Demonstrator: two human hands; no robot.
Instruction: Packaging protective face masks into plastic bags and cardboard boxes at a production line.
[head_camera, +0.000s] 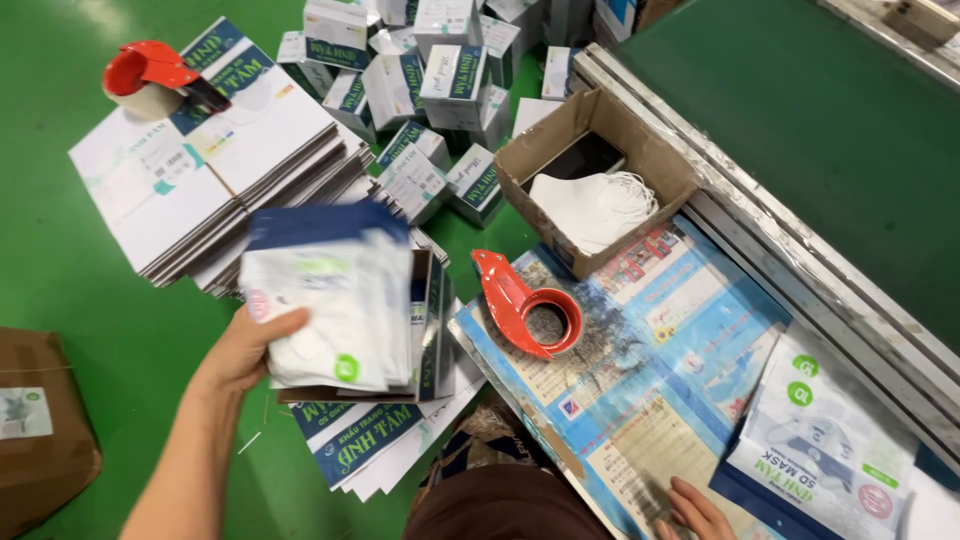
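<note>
Above a green floor, a blurred stack of white mask packets (330, 300) is clamped in the grip of the left hand (245, 350), thumb pressed across its edge, over an open carton (425, 330). The right hand (695, 512) is laid flat, fingers spread, on the poster-covered surface (640, 400) beside another mask packet (830, 445). Packing appears underway; a steady downward feed into the carton is judged needed next.

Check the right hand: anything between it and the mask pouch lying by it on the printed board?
Nothing visible. The right hand rests on the printed board, with the mask pouch just beside it; only bare board lies between them. The red tape dispenser sits farther up the board, off that path. The left hand grips a separate stack of pouches.
</note>
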